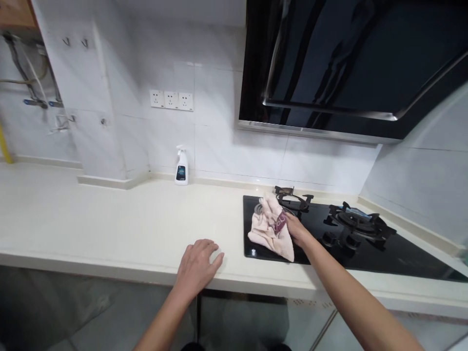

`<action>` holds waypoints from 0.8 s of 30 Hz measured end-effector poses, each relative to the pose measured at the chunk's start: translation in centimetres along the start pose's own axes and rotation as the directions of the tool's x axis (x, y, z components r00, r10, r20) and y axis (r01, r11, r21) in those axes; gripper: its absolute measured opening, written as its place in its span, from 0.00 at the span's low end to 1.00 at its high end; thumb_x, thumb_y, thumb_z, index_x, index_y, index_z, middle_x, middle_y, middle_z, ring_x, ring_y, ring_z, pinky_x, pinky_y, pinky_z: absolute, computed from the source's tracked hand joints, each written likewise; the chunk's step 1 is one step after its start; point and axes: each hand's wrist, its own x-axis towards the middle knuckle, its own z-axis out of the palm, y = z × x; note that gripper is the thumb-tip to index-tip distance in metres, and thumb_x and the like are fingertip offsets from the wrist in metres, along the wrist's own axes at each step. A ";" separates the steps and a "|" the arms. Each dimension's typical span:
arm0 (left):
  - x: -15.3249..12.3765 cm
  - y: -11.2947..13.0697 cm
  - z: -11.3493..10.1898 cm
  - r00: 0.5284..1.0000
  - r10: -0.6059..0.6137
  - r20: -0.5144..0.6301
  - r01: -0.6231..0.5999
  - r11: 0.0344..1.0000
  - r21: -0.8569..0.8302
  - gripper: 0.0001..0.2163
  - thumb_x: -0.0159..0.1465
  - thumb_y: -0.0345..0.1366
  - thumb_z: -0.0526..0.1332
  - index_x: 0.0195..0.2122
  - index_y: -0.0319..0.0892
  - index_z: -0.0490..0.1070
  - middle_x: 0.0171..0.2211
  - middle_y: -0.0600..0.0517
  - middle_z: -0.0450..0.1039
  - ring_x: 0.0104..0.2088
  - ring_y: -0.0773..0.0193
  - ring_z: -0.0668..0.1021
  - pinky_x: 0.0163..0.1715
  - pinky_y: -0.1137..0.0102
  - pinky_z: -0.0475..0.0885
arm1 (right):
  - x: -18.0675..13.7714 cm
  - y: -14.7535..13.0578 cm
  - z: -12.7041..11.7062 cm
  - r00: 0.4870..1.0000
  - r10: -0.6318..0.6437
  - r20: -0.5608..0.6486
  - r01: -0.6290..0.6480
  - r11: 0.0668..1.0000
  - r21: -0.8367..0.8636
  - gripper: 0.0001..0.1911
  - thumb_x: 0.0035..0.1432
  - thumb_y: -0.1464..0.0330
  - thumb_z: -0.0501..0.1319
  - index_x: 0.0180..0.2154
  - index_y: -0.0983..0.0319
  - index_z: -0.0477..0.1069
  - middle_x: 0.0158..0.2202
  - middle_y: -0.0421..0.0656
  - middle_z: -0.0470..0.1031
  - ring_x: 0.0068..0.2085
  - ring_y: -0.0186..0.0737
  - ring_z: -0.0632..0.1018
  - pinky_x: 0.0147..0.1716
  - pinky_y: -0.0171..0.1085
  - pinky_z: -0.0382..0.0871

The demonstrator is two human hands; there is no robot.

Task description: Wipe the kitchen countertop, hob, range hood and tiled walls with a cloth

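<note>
My right hand (295,228) grips a crumpled pale pink towel (268,231) with a purple band. The towel lies against the left part of the black glass gas stove (314,258), beside the left burner (294,199), and one corner hangs close to the stove's front edge. Most of the right fingers are hidden behind the cloth. My left hand (198,263) rests on the cream countertop (120,219) near its front edge, left of the stove. Its thumb stands apart from the other fingers and nothing is in it.
A white spray bottle (182,166) stands against the back wall under a row of sockets (171,100). The black range hood (340,63) overhangs the stove. A second burner (360,223) with a raised pan support sits at the right. Pipes (34,100) run along the far-left wall.
</note>
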 end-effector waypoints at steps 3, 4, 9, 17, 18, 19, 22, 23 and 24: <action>0.2 0.1 -0.1 1.000 0.000 0.008 0.000 1.000 0.005 0.09 0.71 0.41 0.59 0.46 0.47 0.77 0.52 0.49 0.78 0.55 0.54 0.78 0.53 0.57 0.67 | 0.0 1.2 -4.1 0.986 0.011 -0.168 -0.038 0.986 -0.162 0.23 0.60 0.56 0.57 0.46 0.65 0.77 0.47 0.54 0.78 0.52 0.55 0.77 0.59 0.52 0.69; 0.2 0.2 -0.2 1.000 0.000 0.016 0.000 1.000 0.011 0.10 0.71 0.41 0.59 0.46 0.47 0.77 0.52 0.49 0.78 0.54 0.54 0.78 0.52 0.57 0.67 | 0.0 1.3 -5.0 0.977 -0.002 -0.214 -0.044 0.976 -0.212 0.25 0.60 0.57 0.55 0.50 0.66 0.76 0.51 0.57 0.76 0.56 0.56 0.74 0.62 0.54 0.65; 0.4 0.4 -0.5 0.999 -0.009 0.041 0.008 1.000 0.028 0.10 0.71 0.42 0.58 0.45 0.46 0.78 0.51 0.49 0.78 0.53 0.54 0.78 0.51 0.57 0.68 | -0.5 0.0 -3.1 0.988 -0.100 -0.115 0.048 0.922 -0.384 0.26 0.63 0.54 0.58 0.58 0.56 0.75 0.67 0.50 0.63 0.67 0.58 0.63 0.70 0.58 0.50; 0.1 -0.4 0.0 1.000 0.027 -0.008 -0.027 1.000 0.008 0.11 0.70 0.44 0.59 0.46 0.49 0.78 0.53 0.49 0.78 0.56 0.54 0.78 0.53 0.59 0.69 | -6.8 -2.6 2.7 0.929 -0.089 0.360 0.353 0.505 -0.787 0.23 0.73 0.49 0.50 0.58 0.48 0.75 0.66 0.47 0.64 0.62 0.61 0.66 0.58 0.65 0.59; 0.2 -0.6 0.0 0.999 0.036 -0.010 -0.036 0.999 0.014 0.11 0.70 0.44 0.59 0.46 0.49 0.79 0.53 0.49 0.78 0.56 0.54 0.78 0.53 0.59 0.69 | -7.5 -2.5 2.2 0.915 -0.115 0.386 0.392 0.475 -0.788 0.23 0.74 0.50 0.49 0.57 0.49 0.75 0.65 0.47 0.65 0.60 0.59 0.67 0.57 0.63 0.61; 0.2 -0.7 0.1 0.999 0.045 -0.010 -0.044 0.999 0.022 0.12 0.70 0.44 0.58 0.47 0.49 0.79 0.53 0.49 0.78 0.55 0.54 0.78 0.53 0.58 0.69 | -7.8 -2.2 1.5 0.909 -0.134 0.395 0.411 0.450 -0.793 0.22 0.74 0.52 0.49 0.57 0.50 0.75 0.65 0.48 0.66 0.59 0.58 0.68 0.57 0.61 0.63; 0.3 -0.9 0.2 0.999 0.054 0.000 -0.054 0.998 0.039 0.13 0.71 0.45 0.58 0.48 0.48 0.78 0.53 0.49 0.78 0.55 0.54 0.78 0.53 0.58 0.68 | -6.9 -0.2 -1.3 0.953 -0.127 0.274 0.302 0.435 -0.849 0.22 0.74 0.56 0.49 0.57 0.56 0.75 0.65 0.52 0.64 0.61 0.59 0.67 0.58 0.57 0.62; 0.4 -0.9 0.2 0.999 0.052 0.004 -0.052 0.998 0.043 0.13 0.71 0.45 0.58 0.48 0.48 0.78 0.54 0.49 0.78 0.55 0.54 0.78 0.52 0.58 0.68 | -6.0 0.7 -2.2 0.976 -0.108 0.188 0.216 0.442 -0.871 0.22 0.74 0.57 0.50 0.58 0.57 0.74 0.68 0.54 0.60 0.64 0.61 0.65 0.60 0.58 0.60; 0.4 -0.8 0.2 0.999 0.049 0.008 -0.049 0.998 0.047 0.13 0.71 0.46 0.58 0.48 0.48 0.78 0.54 0.49 0.78 0.55 0.54 0.78 0.52 0.58 0.68 | -4.8 1.5 -3.1 0.992 -0.085 0.092 0.121 0.450 -0.885 0.23 0.73 0.57 0.51 0.59 0.58 0.74 0.70 0.55 0.56 0.67 0.63 0.61 0.63 0.59 0.57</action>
